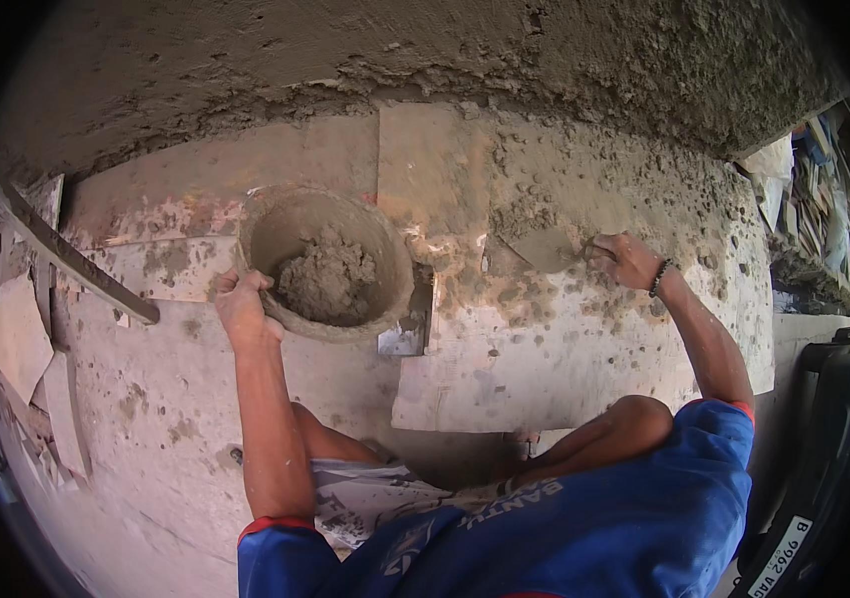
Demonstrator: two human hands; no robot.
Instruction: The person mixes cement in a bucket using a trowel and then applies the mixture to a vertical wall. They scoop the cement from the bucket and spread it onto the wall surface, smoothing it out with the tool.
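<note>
A round, mortar-caked bucket (400, 244) stands left of the middle, with a heap of wet grey mortar (328, 276) inside. My left hand (249, 309) is closed over the near left part of its rim. To the right, my right hand (628, 261) is wrapped round the handle of a trowel (545, 249). The trowel's blade lies low over the board, pointing left toward a small pile of mortar crumbs (522, 216). The handle is mostly hidden by my fingers.
A freshly mortared wall (276, 60) runs along the far side. Mortar-spattered boards (505, 384) cover the floor before it. At left, a long wooden strip (66, 239) slants beside broken panels (16, 324). Scrap is stacked far right, above a dark vehicle part (824, 419).
</note>
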